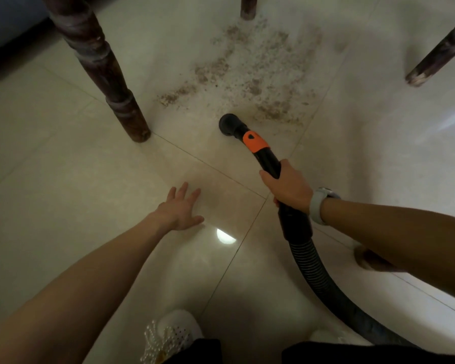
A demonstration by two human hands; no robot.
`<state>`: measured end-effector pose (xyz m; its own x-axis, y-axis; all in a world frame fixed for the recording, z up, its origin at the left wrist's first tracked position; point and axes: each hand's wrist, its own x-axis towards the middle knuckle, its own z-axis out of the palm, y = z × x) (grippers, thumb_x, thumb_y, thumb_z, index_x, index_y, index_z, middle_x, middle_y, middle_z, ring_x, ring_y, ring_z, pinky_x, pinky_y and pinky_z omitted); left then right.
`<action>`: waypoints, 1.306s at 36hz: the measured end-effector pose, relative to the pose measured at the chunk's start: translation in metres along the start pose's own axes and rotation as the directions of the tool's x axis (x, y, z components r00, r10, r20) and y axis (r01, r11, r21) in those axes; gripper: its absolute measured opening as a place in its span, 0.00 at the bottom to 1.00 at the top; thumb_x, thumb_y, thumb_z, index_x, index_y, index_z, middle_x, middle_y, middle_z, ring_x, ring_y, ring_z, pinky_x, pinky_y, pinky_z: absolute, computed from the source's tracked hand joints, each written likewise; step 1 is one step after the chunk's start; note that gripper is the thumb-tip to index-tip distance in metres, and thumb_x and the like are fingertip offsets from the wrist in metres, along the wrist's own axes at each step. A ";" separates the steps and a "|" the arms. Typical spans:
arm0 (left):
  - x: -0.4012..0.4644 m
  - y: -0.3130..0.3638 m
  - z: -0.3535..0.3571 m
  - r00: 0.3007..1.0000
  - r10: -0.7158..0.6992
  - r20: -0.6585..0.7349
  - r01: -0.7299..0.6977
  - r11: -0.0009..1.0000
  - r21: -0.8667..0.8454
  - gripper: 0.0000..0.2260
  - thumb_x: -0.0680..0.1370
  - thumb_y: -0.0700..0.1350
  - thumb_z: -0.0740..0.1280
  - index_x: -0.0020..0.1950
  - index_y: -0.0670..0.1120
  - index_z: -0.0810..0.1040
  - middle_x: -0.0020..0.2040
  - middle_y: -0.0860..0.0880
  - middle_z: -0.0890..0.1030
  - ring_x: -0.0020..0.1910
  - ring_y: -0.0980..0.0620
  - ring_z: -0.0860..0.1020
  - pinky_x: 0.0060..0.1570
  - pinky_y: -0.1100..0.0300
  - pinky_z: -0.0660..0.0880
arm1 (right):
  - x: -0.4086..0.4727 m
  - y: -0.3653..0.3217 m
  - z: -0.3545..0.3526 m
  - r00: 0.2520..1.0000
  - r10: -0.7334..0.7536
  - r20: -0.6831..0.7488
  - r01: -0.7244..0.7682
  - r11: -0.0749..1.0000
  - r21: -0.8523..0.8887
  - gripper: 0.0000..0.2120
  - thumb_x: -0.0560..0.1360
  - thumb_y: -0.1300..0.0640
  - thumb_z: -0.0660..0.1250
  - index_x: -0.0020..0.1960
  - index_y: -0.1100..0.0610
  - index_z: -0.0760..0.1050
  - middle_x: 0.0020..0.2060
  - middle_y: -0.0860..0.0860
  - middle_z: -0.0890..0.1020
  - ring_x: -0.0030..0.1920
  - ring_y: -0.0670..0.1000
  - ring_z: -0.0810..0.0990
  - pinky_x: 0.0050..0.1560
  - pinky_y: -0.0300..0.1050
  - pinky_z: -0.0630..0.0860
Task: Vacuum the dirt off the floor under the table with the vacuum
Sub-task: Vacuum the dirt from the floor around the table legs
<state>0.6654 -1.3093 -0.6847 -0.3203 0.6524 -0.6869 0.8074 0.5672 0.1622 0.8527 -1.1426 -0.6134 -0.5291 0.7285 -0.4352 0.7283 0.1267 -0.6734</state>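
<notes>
We see a floor (63, 179) of glossy pale tiles with thin dark joints, and a round light reflection on it near the left hand (180, 210). Three turned legs (100, 64) of dark wood stand on it, their tops cut off by the frame; a fourth foot at the right is half hidden behind the right forearm. The dirt (247, 72), brown and grainy like crumbs, lies scattered on the far tiles between the legs. The vacuum nozzle (229, 124), black and round, touches the floor at the near edge of the dirt. Behind it come an orange collar (255, 140), a stiff black tube and a ribbed hose (315, 274) that leaves the frame below. The right hand (289, 187), with a pale watch (319, 206), has its grip closed around the tube. The left hand is flat, fingers spread over the floor; contact is unclear. A white shoe (176, 329) with pearls shows below.
</notes>
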 end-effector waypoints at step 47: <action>0.058 -0.064 -0.006 0.965 -0.246 -0.091 0.222 0.951 -0.216 0.55 0.65 0.65 0.73 0.75 0.60 0.34 0.76 0.51 0.30 0.74 0.40 0.30 0.67 0.28 0.43 | 0.098 -0.124 0.100 0.961 -0.194 0.198 0.187 0.981 0.056 0.16 0.77 0.49 0.64 0.54 0.61 0.68 0.34 0.54 0.75 0.27 0.54 0.77 0.31 0.48 0.78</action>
<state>0.5919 -1.3046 -0.7304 -0.5531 0.5356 -0.6382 0.5894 0.7929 0.1546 0.6674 -1.1545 -0.6323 -0.7358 0.5424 -0.4054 0.5911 0.2224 -0.7753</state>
